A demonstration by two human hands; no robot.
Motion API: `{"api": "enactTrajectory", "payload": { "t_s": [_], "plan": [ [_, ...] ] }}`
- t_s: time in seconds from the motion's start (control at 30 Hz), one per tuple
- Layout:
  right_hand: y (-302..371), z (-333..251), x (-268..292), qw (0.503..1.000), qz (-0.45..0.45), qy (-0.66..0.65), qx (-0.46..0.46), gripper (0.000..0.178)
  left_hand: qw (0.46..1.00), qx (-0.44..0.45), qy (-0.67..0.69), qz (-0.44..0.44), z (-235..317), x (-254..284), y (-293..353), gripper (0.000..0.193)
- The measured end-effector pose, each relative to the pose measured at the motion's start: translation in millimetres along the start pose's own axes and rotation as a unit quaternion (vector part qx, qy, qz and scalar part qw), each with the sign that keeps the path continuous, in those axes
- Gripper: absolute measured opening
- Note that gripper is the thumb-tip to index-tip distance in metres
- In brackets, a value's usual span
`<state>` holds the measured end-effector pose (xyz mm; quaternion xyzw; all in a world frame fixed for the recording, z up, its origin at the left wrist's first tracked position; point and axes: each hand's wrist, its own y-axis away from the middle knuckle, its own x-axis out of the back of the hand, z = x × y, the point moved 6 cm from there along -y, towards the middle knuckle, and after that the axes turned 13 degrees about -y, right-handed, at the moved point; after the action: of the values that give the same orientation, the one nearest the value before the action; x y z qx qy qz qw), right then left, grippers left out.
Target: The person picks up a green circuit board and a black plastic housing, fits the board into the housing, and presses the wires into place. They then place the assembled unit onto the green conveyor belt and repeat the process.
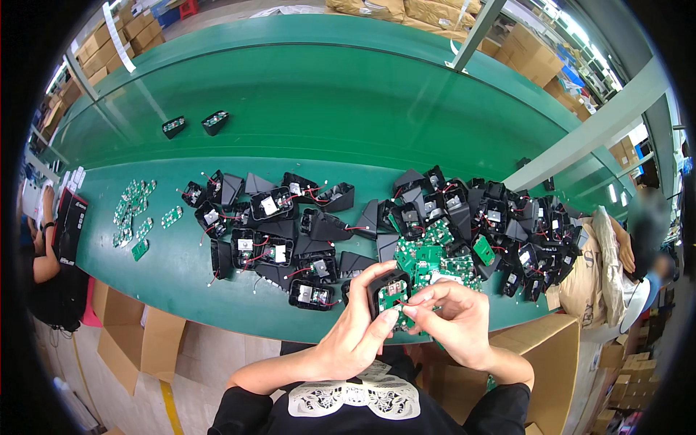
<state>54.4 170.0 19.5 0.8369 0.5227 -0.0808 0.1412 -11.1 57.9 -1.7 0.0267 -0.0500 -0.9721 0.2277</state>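
Observation:
My left hand (354,330) is closed around a black plastic housing (375,293), held tilted above the near edge of the bench. A green circuit board (392,296) shows in the housing's open side. Thumb and fingers of my right hand (462,319) pinch a thin wire at the board's edge; its end is hidden by the fingertips. Just beyond my hands lies a heap of green circuit boards (435,250). Black housings with red wires (274,203) crowd the bench to the left of that heap, and more housings (533,232) are piled to its right.
Loose boards (130,206) lie on the left of the green bench (174,279). Two housings (215,122) sit on the green strip beyond. Open cardboard boxes (540,355) stand below both sides. Other people's arms (46,264) show at left and right. A pale post (587,130) slants across the right.

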Motion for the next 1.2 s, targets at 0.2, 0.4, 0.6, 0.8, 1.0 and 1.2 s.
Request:
{"api": "enactTrajectory", "payload": {
  "t_s": [0.2,0.4,0.6,0.8,1.0,1.2],
  "plan": [
    [0,-7,-2,0.993,-0.025,0.113,0.015,0.013,0.995,-0.027,-0.09,0.046,2,4,-1,0.051],
    [-4,-11,-5,0.982,-0.051,0.164,0.076,0.028,0.989,-0.072,-0.105,0.08,2,8,-1,0.046],
    [-9,3,-9,0.984,-0.125,0.13,0.01,0.047,0.969,-0.145,-0.179,0.086,6,10,-3,0.044],
    [-12,15,-6,0.981,-0.095,0.168,-0.013,0.049,0.979,-0.094,-0.158,0.09,-3,8,-9,0.042],
    [-23,1,-2,0.972,-0.173,0.157,-0.021,0.05,0.907,-0.203,-0.36,0.087,14,20,-10,0.049],
    [-14,22,17,0.888,-0.253,-0.01,-0.383,0.028,0.795,-0.319,-0.515,0.028,37,19,-14,0.064]
  ]
}}
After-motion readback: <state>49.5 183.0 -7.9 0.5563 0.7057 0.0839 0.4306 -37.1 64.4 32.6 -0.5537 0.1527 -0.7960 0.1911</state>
